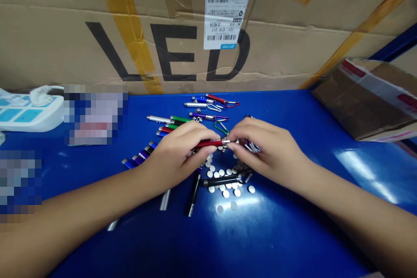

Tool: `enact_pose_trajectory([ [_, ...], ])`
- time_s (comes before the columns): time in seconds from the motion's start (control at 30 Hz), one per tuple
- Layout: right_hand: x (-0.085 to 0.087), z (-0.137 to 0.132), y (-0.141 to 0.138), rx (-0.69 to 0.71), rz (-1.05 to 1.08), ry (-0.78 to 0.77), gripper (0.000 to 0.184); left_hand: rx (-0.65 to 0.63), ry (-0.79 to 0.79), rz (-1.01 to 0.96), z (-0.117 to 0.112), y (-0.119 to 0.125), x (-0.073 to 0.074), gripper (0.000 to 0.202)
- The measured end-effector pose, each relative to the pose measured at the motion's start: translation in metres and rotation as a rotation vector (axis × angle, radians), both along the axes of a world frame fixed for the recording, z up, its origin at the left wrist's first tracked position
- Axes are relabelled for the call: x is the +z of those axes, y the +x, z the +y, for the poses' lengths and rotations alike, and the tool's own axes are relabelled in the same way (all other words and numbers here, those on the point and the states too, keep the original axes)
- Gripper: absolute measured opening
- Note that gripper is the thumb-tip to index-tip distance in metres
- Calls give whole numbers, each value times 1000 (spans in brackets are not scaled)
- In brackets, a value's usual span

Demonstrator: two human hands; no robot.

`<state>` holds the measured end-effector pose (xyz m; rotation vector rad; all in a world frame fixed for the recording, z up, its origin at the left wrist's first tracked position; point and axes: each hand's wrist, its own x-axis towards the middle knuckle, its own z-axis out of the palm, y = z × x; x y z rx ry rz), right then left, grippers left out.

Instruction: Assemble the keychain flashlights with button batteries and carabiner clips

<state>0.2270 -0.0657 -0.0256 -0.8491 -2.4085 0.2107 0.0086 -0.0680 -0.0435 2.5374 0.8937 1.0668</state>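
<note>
My left hand (182, 150) is closed round a small red penlight (210, 143), which lies nearly level with its silver end to the right. At that silver end, my right hand (265, 141) pinches with thumb and forefinger; whether a separate small part sits between the fingertips is hidden. Below my hands, several silver button cells (226, 193) are scattered on the blue table (156, 243). A black penlight (221, 181) lies across some of them, and another black tube (194, 195) lies nearer me.
Behind my hands lie several coloured penlights with carabiner clips (222, 127). A large cardboard box (280, 47) marked LED stands along the back. At right is a smaller carton (374, 100); a white power strip (48, 113) sits at left.
</note>
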Motion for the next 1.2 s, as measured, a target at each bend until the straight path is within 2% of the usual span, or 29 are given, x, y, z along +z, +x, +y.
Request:
enact_pose_trajectory([
  [0.13,2,-3,1,0,-195,261,13,-11,-10,34,0,-1,0,15],
  [0.23,4,-4,2,64,-270,398,18,-20,-38,53,-1,0,2,16],
  [0.3,5,-5,2,117,-283,409,20,-19,-36,69,-2,0,3,16],
  [0.37,4,-5,2,133,-253,328,19,-12,-6,106,-3,0,4,17],
  [0.53,7,-8,-2,73,-22,-136,12,-49,102,164,-6,-3,3,20],
  [0.6,9,-9,-4,19,86,-435,9,-70,102,155,-7,-6,4,22],
  [0.67,8,-8,-4,-23,183,-812,8,-105,115,184,-7,-10,5,24],
  [0.73,6,-7,-4,-11,277,-1148,8,-170,147,245,-7,-14,7,25],
  [0.77,5,-6,-4,12,318,-1264,8,-201,146,268,-7,-15,8,24],
  [0.83,4,-5,-3,61,362,-1365,8,-201,89,271,-6,-14,10,22],
  [0.9,5,-4,-3,61,329,-1295,11,-139,25,228,-6,-11,10,21],
  [0.93,6,-4,-2,45,283,-1179,13,-101,14,198,-6,-8,11,21],
  [1.03,9,-3,-1,40,73,-612,19,-25,23,85,-5,-1,11,17],
  [1.1,9,-1,0,79,-70,-265,23,-18,14,28,-5,2,10,12],
  [1.13,8,-1,1,98,-121,-163,25,-23,7,9,-5,3,9,11],
  [1.2,7,-2,0,113,-141,-136,28,-46,5,-11,-5,3,7,9],
])
